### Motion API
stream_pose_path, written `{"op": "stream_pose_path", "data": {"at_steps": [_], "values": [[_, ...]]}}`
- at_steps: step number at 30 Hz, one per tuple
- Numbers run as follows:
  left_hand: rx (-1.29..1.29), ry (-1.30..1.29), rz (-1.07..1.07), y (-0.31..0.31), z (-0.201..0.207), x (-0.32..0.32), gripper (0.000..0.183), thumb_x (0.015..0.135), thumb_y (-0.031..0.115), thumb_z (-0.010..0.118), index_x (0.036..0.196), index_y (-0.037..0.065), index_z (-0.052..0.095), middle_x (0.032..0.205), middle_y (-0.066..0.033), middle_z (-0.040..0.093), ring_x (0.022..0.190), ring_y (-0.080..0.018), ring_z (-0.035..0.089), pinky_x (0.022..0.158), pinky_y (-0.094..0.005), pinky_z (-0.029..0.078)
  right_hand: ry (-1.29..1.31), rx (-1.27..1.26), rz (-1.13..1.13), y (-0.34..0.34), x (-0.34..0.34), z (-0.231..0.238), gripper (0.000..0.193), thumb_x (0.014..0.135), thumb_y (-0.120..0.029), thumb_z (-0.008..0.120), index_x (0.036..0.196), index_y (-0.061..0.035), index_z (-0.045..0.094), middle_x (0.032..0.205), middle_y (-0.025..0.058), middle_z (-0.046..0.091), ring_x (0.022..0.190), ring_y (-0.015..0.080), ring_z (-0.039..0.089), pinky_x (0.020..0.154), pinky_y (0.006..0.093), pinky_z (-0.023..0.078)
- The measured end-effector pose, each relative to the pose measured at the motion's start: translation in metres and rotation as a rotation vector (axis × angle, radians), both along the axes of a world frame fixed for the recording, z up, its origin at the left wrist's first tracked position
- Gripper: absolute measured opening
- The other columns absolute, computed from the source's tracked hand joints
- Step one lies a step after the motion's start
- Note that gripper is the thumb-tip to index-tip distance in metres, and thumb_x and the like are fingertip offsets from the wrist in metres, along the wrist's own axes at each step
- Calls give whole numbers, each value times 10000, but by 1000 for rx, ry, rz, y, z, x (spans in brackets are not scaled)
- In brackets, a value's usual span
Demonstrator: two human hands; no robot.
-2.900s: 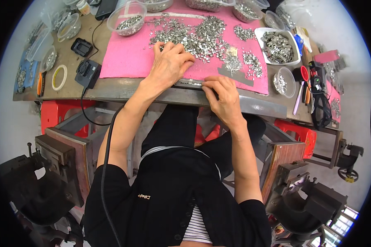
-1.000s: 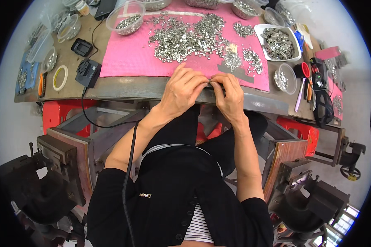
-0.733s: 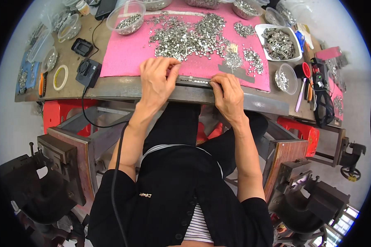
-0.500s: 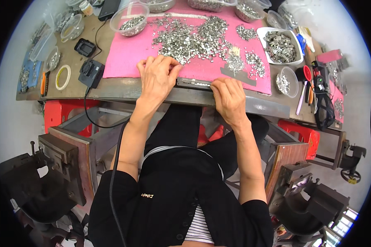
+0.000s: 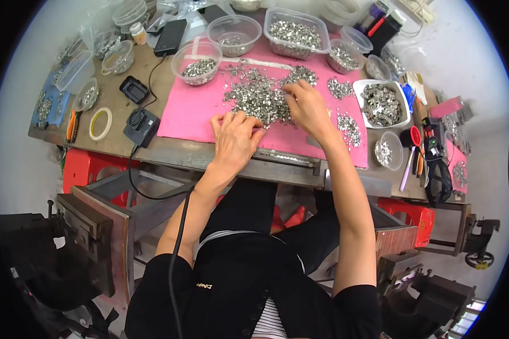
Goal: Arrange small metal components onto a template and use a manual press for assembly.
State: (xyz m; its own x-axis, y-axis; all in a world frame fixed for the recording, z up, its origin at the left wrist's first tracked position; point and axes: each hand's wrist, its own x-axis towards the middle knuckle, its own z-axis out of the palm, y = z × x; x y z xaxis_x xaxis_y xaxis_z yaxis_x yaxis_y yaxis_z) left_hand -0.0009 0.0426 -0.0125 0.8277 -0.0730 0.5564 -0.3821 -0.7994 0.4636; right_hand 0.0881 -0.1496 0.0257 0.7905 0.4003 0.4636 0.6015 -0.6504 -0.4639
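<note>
A heap of small silver metal pieces lies spread on a pink mat. My left hand rests at the heap's near edge with fingers bent and thumb and forefinger close together; whatever is between them is too small to name. Over the heap's right side reaches my right hand, its fingertips drawn together among the pieces, and what they grip is hidden. Along the table's front edge, just right of my left thumb, lies a narrow dark strip carrying a row of small silver pieces.
Clear plastic tubs and bowls of metal pieces line the back. At right are a white tray, a small round tub and a pink-handled tool. A charger, its cable and a tape ring lie left.
My right hand has left the strip's right end and moved up onto the heap. My left hand has come off the strip's left end to the heap's near edge. The view has shifted.
</note>
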Motion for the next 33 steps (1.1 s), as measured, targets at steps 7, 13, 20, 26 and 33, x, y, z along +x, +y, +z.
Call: {"op": "stream_pose_path", "data": {"at_steps": [7,13,20,26,33], "values": [[-37,77,-90,2,-5,6,98,828,207,780,873,129,739,830,3,646,854,-221,577,914,-432,327,43,-61,-64,43,55,-37,150,843,-75,662,938,39,680,961,257,663,931,440,649,857,509,522],[-73,83,-138,7,9,3,58,877,150,720,922,113,726,843,-14,659,861,-213,591,955,-419,336,8,20,-54,45,60,-39,120,894,-93,641,895,25,666,929,239,668,908,427,646,824,495,517],[-172,63,-300,-12,4,-8,69,905,104,677,960,74,707,838,-50,642,833,-234,585,870,-360,383,-140,-95,-50,39,52,-44,204,877,-146,691,974,33,679,987,220,654,969,406,632,872,472,510],[-320,113,-440,-34,12,-26,73,879,22,678,950,10,669,859,-109,634,832,-289,585,779,-379,451,17,-12,-55,37,60,-40,152,856,-136,706,925,-1,707,939,202,672,909,388,657,840,471,517],[-277,82,-479,-49,8,-29,92,853,2,690,940,5,661,920,-109,639,871,-303,594,777,-398,463,-25,101,-66,25,47,-22,164,853,-171,743,960,-49,767,927,153,723,854,328,698,789,412,543]]}}
